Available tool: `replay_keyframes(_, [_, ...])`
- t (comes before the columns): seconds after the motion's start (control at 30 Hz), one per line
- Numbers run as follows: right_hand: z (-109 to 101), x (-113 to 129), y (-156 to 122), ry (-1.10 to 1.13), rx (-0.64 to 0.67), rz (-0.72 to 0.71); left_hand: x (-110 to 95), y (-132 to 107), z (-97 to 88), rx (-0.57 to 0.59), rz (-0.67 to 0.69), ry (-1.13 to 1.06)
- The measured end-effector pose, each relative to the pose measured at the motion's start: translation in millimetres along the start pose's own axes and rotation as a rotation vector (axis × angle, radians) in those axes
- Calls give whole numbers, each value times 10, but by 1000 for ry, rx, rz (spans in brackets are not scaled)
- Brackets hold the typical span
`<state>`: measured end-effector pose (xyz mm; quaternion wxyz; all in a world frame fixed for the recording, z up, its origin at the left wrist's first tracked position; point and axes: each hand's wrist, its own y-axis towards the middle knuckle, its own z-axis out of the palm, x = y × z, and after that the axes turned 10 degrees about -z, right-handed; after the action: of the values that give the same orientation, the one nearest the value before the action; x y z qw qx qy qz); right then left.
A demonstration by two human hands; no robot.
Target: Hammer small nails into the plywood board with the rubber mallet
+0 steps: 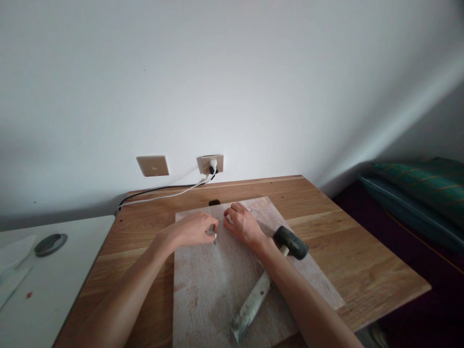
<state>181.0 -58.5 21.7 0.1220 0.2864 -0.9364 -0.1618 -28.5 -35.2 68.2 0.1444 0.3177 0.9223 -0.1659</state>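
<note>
My left hand (pixel 195 229) is over the upper part of a pale, worn wooden board (pixel 203 290), thumb and finger pinched on a small thin nail (pixel 215 239). To its right, my right hand (pixel 242 224) rests on the board near its far edge, fingers curled together; whatever they might hold is hidden. A few loose nails (pixel 256 210) lie just beyond the right hand. Across the board lies a mallet with a black head (pixel 290 242) and a worn, pale handle (pixel 252 305); my right forearm passes over part of the handle.
The board lies on a wooden table (pixel 348 256) against a white wall. A socket with plugs (pixel 212 165) and cables (pixel 163 194) is behind it. At left stands a white surface (pixel 47 304) with a round grey grommet (pixel 50 245). Green bedding (pixel 427 186) is at right.
</note>
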Motion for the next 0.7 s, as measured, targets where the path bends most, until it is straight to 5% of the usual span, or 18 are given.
replay_keyframes(0.23, [13, -8, -5, 21, -10, -8, 130, 40, 12, -211, -63, 73])
replay_keyframes(0.7, [14, -11, -14, 66, -19, -15, 189, 82, 62, -217, -25, 92])
